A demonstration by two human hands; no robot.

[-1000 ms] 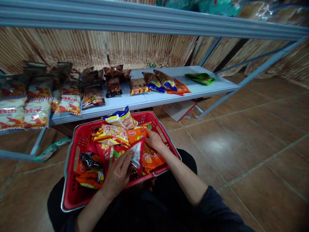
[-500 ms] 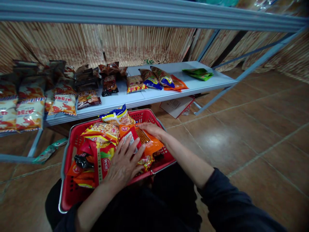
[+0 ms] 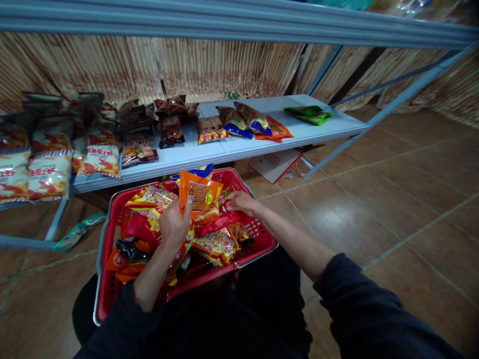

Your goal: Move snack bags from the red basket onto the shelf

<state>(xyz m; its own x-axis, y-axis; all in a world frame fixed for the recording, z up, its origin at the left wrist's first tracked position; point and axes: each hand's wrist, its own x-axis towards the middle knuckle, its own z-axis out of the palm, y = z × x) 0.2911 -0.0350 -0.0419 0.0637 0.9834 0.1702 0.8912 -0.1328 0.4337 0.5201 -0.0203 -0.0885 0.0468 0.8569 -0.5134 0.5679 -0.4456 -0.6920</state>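
Observation:
A red plastic basket full of snack packets rests on my lap. My left hand is closed on the left edge of an orange snack packet, lifted upright over the heap with its printed panel facing me. At the basket's right side, my right hand has its fingers closed at the corner of a red snack packet; the exact grip is partly hidden. Below that lies a yellow-and-red noodle-snack bag. A black packet and another yellow-and-red bag lie to the left.
A pale shelf runs beyond the basket. White snack bags and brown bags line its left; blue-and-brown bags and a green packet lie farther right. Under it are a carton and a green packet strip.
My left hand has drawn back and raised the orange packet, turned from how it lay. My right hand has moved off it to the red packet, uncovering the noodle-snack bag.

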